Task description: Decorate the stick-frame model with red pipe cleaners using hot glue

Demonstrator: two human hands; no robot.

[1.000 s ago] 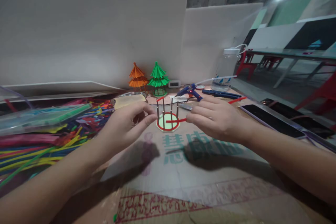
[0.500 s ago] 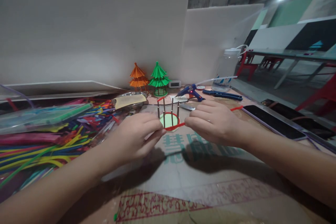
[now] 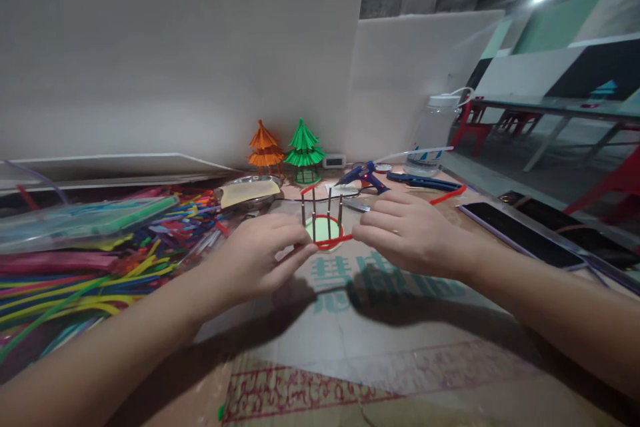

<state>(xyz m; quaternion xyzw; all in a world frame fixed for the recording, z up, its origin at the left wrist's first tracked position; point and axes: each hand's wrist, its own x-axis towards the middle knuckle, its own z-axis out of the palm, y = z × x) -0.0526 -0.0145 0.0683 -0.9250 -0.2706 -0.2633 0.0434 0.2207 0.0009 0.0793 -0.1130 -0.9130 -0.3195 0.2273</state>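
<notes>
A small model [image 3: 323, 217] stands on the cardboard: a pale green disc ringed in red, with several thin upright posts. My left hand [image 3: 260, 257] pinches one end of a red strip [image 3: 334, 241] just in front of the disc. My right hand [image 3: 405, 233] pinches the same strip at the model's right side, and the strip's far end [image 3: 447, 195] sticks out behind that hand.
Colourful strips [image 3: 100, 260] lie piled at the left. An orange paper tree [image 3: 263, 145] and a green one [image 3: 303, 147] stand at the back by a white board. A blue glue gun [image 3: 363, 175], pliers [image 3: 423, 181], a clear jar [image 3: 430, 133] and phones [image 3: 520, 233] sit at the right.
Both hands have come slightly toward me. My left hand moved from the model's left posts to the front and took hold of the red strip, which now runs across the front of the base.
</notes>
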